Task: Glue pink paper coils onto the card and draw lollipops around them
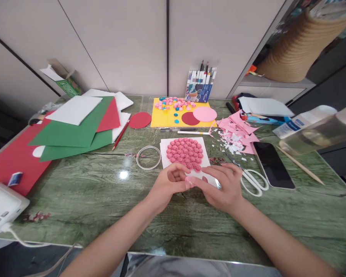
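My left hand (167,186) pinches a small pink paper piece (189,181) between thumb and fingertip. From the other side, my right hand (223,188) closes its thumb and fingertip on the same piece; its exact shape is mostly hidden by the fingers. Just beyond my hands, a white sheet (165,154) lies flat on the table. On it, many deep-pink paper rosettes (185,151) sit packed together in a rounded cluster. My hands cover the near part of that sheet.
Scissors (253,182) and a phone (273,165) lie at right, with pink paper scraps (238,130) behind. A tape roll (148,157) is left of the sheet. At the back is a yellow sheet (157,121) bearing small rolled pieces; green paper (66,132) lies left.
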{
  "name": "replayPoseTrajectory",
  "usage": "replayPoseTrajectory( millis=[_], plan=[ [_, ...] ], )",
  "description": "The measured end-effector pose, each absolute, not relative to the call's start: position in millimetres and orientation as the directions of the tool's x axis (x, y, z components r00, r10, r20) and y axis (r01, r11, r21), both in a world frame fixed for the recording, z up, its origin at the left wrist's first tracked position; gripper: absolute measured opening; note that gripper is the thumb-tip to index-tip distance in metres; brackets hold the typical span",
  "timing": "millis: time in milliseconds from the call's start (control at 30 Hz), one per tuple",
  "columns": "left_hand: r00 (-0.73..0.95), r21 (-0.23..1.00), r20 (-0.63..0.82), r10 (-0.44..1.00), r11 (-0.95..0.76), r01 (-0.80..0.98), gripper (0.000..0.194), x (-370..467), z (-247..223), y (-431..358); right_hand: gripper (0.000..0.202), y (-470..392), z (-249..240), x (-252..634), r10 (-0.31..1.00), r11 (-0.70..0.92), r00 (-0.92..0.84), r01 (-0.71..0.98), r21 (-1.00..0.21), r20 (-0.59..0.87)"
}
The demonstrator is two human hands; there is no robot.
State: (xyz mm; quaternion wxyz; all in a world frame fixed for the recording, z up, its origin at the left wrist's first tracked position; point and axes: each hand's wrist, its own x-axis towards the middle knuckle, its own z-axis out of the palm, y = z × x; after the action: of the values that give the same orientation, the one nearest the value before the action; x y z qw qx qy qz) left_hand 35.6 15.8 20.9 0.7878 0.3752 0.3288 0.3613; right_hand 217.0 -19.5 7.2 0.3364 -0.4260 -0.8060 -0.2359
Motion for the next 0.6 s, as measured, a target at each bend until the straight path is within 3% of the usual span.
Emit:
replayPoseTrajectory(
  millis=[267,467,600],
  plan=[
    [0.549,0.833,-0.235,0.802,0.458,-0.312,0.029,37.3,23.4,12.9,0.031,-15.9,2.1,224.1,0.731,0.445,-0.259,0.882,-0.154,0.631],
    [0.507,0.862,-0.221,0.833,0.41,-0.298,0.021,37.6,22.6,12.9,0.023,-20.7,6.1,220.5,0.777,0.494,-0.191,0.776,-0.393,0.6],
    [0.521,0.861,-0.208,0.827,0.408,-0.304,0.017,38.9,20.0,12.1,0.012,-25.0,8.9,214.5,0.796,0.508,-0.197,0.73,-0.456,0.572]
  ],
)
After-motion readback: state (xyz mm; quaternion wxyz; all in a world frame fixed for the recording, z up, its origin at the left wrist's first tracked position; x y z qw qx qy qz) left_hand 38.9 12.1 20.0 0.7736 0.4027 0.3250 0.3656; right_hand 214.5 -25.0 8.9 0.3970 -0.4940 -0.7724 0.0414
